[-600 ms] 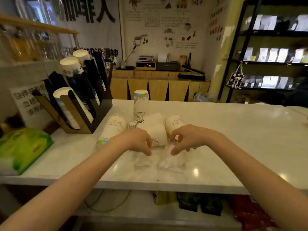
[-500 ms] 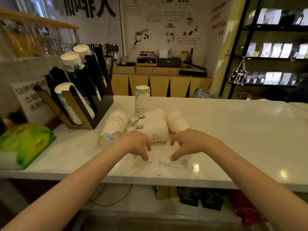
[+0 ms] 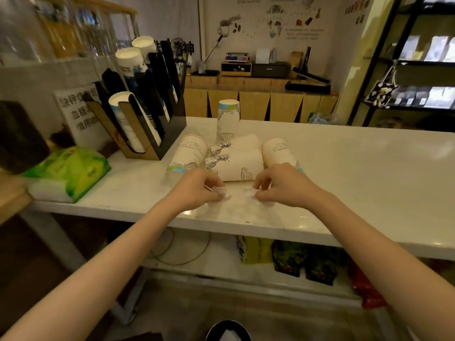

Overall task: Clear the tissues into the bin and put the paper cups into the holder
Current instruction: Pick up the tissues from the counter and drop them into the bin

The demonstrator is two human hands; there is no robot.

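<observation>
Crumpled white tissues [image 3: 240, 199] lie near the front edge of the white counter [image 3: 357, 173]. My left hand [image 3: 197, 190] pinches a tissue wad at its fingertips, and my right hand [image 3: 283, 185] pinches another piece beside it. Just behind my hands several printed paper cups [image 3: 236, 163] lie on their sides, and one cup [image 3: 227, 121] stands upside down behind them. The black and wood cup holder [image 3: 157, 124] at the back left carries stacks of cups in its slots. A dark round bin [image 3: 227, 331] shows at the bottom edge, on the floor.
A green tissue pack [image 3: 71, 171] lies at the counter's left end, beside a sign with printed characters [image 3: 78, 112]. Bags sit on the shelf [image 3: 295, 262] under the counter. A black rack [image 3: 418, 62] stands at the far right.
Both hands have closed their fingers on the tissues, which lay loose under spread fingers before. The camera has tilted down, so the bin on the floor has come into view.
</observation>
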